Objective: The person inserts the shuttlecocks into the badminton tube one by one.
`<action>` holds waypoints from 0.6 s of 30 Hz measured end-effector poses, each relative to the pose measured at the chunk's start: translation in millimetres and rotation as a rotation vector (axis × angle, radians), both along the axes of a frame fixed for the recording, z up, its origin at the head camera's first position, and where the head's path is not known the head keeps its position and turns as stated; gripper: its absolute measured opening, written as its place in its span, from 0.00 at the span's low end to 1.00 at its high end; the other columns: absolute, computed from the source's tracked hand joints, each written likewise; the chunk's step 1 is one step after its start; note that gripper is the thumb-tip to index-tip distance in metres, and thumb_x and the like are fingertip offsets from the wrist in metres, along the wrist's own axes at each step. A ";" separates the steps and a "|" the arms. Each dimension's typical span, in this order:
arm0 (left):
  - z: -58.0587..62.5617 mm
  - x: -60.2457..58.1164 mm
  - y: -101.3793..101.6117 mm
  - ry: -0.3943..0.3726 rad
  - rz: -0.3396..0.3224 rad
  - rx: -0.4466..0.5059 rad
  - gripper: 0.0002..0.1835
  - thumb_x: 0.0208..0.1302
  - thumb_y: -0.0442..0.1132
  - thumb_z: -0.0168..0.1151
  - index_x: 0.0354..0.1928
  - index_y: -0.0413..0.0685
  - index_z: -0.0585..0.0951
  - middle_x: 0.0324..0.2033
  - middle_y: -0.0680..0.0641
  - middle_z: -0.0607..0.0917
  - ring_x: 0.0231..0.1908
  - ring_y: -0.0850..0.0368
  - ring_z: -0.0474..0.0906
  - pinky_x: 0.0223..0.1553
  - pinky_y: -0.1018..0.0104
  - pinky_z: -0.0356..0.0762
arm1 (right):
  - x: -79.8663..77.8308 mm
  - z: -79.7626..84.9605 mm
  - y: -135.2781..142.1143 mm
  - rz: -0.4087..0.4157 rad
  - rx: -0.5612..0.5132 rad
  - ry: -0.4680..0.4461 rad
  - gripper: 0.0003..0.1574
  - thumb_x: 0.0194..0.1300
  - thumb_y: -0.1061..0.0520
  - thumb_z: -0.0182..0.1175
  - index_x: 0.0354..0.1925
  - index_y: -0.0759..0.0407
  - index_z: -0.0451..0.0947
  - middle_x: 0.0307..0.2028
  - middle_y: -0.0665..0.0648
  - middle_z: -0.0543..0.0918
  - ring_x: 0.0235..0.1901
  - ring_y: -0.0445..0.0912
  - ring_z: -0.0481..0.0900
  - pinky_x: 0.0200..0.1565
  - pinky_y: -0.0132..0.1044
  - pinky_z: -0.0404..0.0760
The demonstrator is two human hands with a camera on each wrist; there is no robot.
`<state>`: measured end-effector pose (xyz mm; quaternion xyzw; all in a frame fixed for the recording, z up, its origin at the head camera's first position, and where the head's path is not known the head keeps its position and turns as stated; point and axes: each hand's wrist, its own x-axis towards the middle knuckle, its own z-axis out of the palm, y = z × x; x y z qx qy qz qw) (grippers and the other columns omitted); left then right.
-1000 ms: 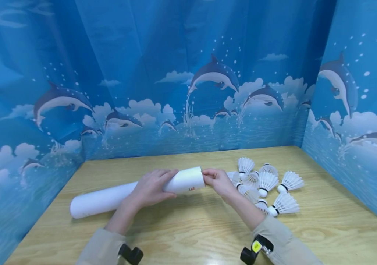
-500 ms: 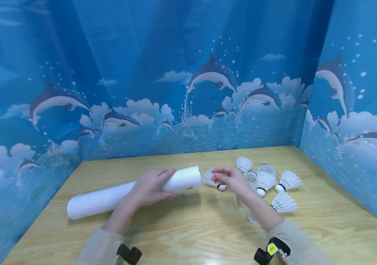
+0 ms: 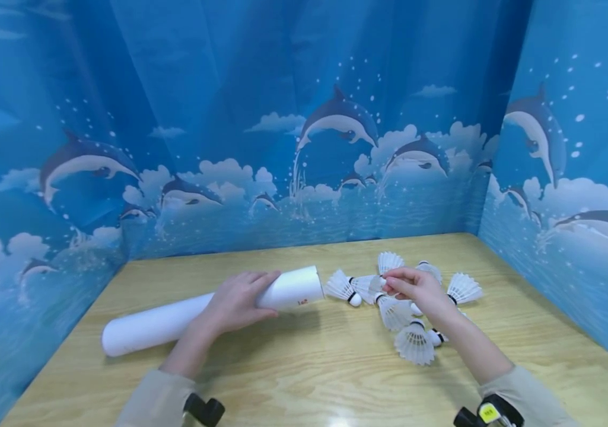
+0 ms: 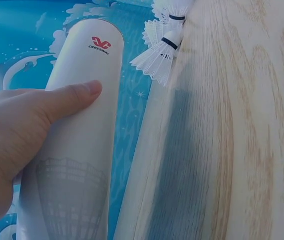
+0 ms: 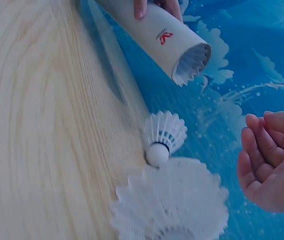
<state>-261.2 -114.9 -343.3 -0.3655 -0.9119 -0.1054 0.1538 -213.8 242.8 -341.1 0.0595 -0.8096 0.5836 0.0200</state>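
My left hand grips a long white shuttlecock tube from above, thumb along the near side. The tube lies slanted, its mouth to the right; a red logo shows near that end. Feathered edges of a shuttlecock skirt show just inside the mouth. My right hand hovers over the pile of shuttlecocks, fingers loosely curled, thumb near the index fingertip. Nothing shows between those fingers in the right wrist view. One shuttlecock lies beside the tube's mouth.
Several white shuttlecocks lie right of the tube, one at the near side and another at the right. The wooden table is bounded by a blue dolphin-print curtain behind and at both sides.
My right hand has moved right, from the tube's mouth to above the pile of shuttlecocks. The shuttlecock beside the mouth has come into view. My left hand keeps its hold on the tube.
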 end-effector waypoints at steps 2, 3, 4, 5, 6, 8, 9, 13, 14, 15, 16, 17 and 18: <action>-0.6 -0.4 0.0 0.000 0.000 -0.004 0.42 0.45 0.56 0.72 0.64 0.53 0.70 0.51 0.47 0.79 0.49 0.49 0.75 0.48 0.49 0.74 | 5.1 -0.5 10.4 -0.007 0.017 0.004 0.23 0.68 0.56 0.53 0.51 0.76 0.71 0.33 0.52 0.82 0.35 0.39 0.78 0.41 0.38 0.80; -0.9 -0.8 0.0 0.001 -0.001 -0.006 0.42 0.45 0.56 0.72 0.64 0.53 0.70 0.51 0.47 0.79 0.49 0.49 0.75 0.48 0.49 0.74 | 7.4 -1.1 15.8 -0.010 0.019 0.010 0.23 0.68 0.56 0.54 0.50 0.77 0.71 0.33 0.52 0.82 0.34 0.39 0.78 0.40 0.37 0.80; -1.4 -1.0 0.0 0.001 -0.001 -0.005 0.42 0.45 0.56 0.72 0.64 0.53 0.70 0.51 0.47 0.79 0.49 0.48 0.75 0.48 0.49 0.74 | 9.9 -2.1 20.9 -0.017 0.020 0.016 0.23 0.67 0.57 0.54 0.50 0.77 0.71 0.32 0.51 0.82 0.33 0.39 0.78 0.39 0.37 0.80; -1.7 -1.2 0.0 0.000 0.000 -0.004 0.42 0.45 0.56 0.72 0.64 0.53 0.70 0.51 0.47 0.79 0.49 0.48 0.75 0.48 0.49 0.74 | 12.6 -2.8 26.1 -0.023 0.023 0.020 0.23 0.67 0.57 0.54 0.49 0.77 0.71 0.31 0.51 0.82 0.33 0.38 0.78 0.39 0.37 0.80; -1.6 -1.2 -0.1 0.001 -0.001 -0.003 0.42 0.45 0.56 0.72 0.64 0.53 0.70 0.51 0.47 0.79 0.49 0.48 0.75 0.48 0.49 0.74 | 15.0 -3.7 31.3 -0.027 0.028 0.029 0.22 0.67 0.57 0.54 0.49 0.78 0.71 0.31 0.50 0.82 0.32 0.38 0.78 0.38 0.36 0.80; -1.7 -1.4 -0.3 0.002 -0.002 -0.003 0.42 0.45 0.56 0.72 0.64 0.53 0.70 0.51 0.46 0.79 0.49 0.48 0.75 0.48 0.49 0.74 | 19.4 -5.5 42.1 -0.038 0.039 0.046 0.22 0.67 0.59 0.54 0.48 0.79 0.71 0.30 0.47 0.82 0.32 0.37 0.78 0.37 0.36 0.80; -1.5 -1.2 -0.4 0.004 -0.002 -0.003 0.42 0.45 0.56 0.72 0.64 0.53 0.70 0.51 0.46 0.79 0.49 0.48 0.75 0.48 0.48 0.74 | 21.6 -6.0 47.3 -0.046 0.047 0.047 0.22 0.67 0.59 0.54 0.48 0.80 0.71 0.30 0.47 0.82 0.32 0.37 0.79 0.37 0.36 0.80; -1.6 -0.8 -0.8 0.007 -0.004 0.000 0.42 0.45 0.56 0.72 0.64 0.53 0.70 0.52 0.46 0.79 0.49 0.48 0.75 0.47 0.48 0.74 | 28.7 -8.3 68.0 -0.075 0.096 0.043 0.24 0.66 0.59 0.55 0.50 0.81 0.70 0.32 0.45 0.82 0.33 0.38 0.79 0.37 0.34 0.80; -1.7 -0.7 -0.7 0.008 -0.004 0.001 0.42 0.45 0.56 0.72 0.64 0.53 0.70 0.52 0.46 0.79 0.49 0.48 0.75 0.47 0.48 0.74 | 30.5 -9.1 73.0 -0.080 0.115 0.038 0.24 0.66 0.58 0.55 0.50 0.80 0.70 0.33 0.46 0.82 0.33 0.37 0.79 0.37 0.34 0.80; -1.9 -0.8 -0.6 0.009 -0.004 0.002 0.42 0.45 0.55 0.72 0.63 0.53 0.70 0.51 0.47 0.79 0.49 0.48 0.75 0.48 0.48 0.74 | 32.2 -10.0 78.1 -0.085 0.136 0.032 0.24 0.66 0.58 0.56 0.50 0.80 0.70 0.34 0.47 0.82 0.33 0.37 0.78 0.37 0.34 0.80; -2.2 -0.8 -0.5 0.009 -0.004 0.003 0.42 0.45 0.55 0.72 0.63 0.53 0.70 0.51 0.47 0.79 0.49 0.48 0.75 0.48 0.48 0.74 | 33.9 -11.3 83.1 -0.089 0.164 0.026 0.24 0.65 0.58 0.56 0.50 0.79 0.71 0.35 0.48 0.82 0.33 0.36 0.78 0.36 0.35 0.80; -2.5 -0.9 -0.2 0.009 -0.004 0.003 0.41 0.45 0.55 0.73 0.63 0.53 0.70 0.51 0.47 0.79 0.49 0.48 0.75 0.48 0.48 0.74 | 35.9 -12.5 88.1 -0.094 0.193 0.018 0.24 0.65 0.58 0.57 0.50 0.79 0.71 0.36 0.49 0.82 0.33 0.35 0.77 0.36 0.35 0.79; -2.5 -0.8 0.0 0.008 -0.004 0.004 0.41 0.44 0.55 0.73 0.63 0.53 0.70 0.51 0.47 0.79 0.49 0.48 0.75 0.48 0.48 0.74 | 37.8 -13.9 92.9 -0.097 0.222 0.011 0.24 0.64 0.58 0.57 0.49 0.78 0.72 0.37 0.50 0.81 0.33 0.35 0.76 0.36 0.35 0.79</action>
